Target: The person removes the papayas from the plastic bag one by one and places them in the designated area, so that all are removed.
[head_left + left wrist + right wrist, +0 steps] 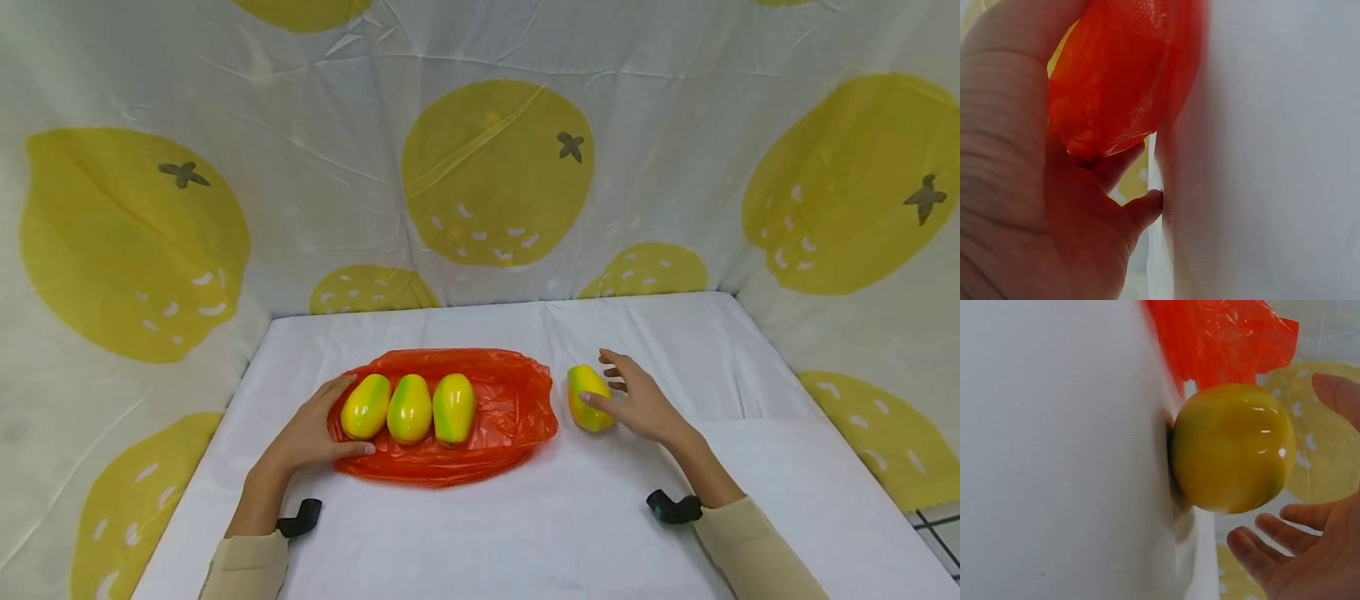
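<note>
A red plastic bag (513,408) lies spread on the table with three glossy yellow-green, mango-like fruits (409,409) in a row on it. My left hand (311,429) rests at the bag's left end, thumb along the near side and fingers at the far side; in the left wrist view its relaxed fingers lie beside the red plastic (1116,81). To the right of the bag, a separate yellow-green fruit (588,398) lies on the table. Around its right side, my right hand (637,404) is spread; in the right wrist view a gap shows between the fingers and that fruit (1233,449).
White cloth covers the table (480,533). Behind and at both sides hangs a pale curtain (652,167) printed with large yellow lemons. A black wrist mount (300,518) sits on the left wrist, and a similar mount (673,507) on the right.
</note>
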A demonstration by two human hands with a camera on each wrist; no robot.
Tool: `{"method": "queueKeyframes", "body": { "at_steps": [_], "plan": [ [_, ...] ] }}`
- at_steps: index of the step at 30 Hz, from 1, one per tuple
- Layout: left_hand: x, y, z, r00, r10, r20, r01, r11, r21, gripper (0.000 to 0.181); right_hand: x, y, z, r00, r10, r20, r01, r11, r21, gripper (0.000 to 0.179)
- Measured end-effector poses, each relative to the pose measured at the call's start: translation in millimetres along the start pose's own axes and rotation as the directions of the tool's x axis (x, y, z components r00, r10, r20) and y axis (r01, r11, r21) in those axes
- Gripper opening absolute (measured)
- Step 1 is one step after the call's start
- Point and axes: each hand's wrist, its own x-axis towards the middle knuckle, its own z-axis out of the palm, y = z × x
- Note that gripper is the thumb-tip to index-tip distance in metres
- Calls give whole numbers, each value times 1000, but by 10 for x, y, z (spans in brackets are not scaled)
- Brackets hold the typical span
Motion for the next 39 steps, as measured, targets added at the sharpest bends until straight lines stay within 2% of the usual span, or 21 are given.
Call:
{"method": "queueKeyframes", "body": {
  "at_steps": [14,21,29,39],
  "plan": [
    [-41,-9,14,1000,5,5,-5,1000,-29,121,103,-64,-54,999,-14,-37,15,1000,27,85],
    [-65,12,29,1000,-17,17,18,998,-58,121,91,-29,-37,998,-28,-50,30,999,29,84],
    [-57,15,22,1000,13,22,-11,997,-72,122,43,-76,-12,998,-22,-65,24,999,30,81],
    [-61,29,11,999,30,16,-29,998,-56,120,54,-172,-6,993,-68,-99,71,997,25,76]
  ]
}}
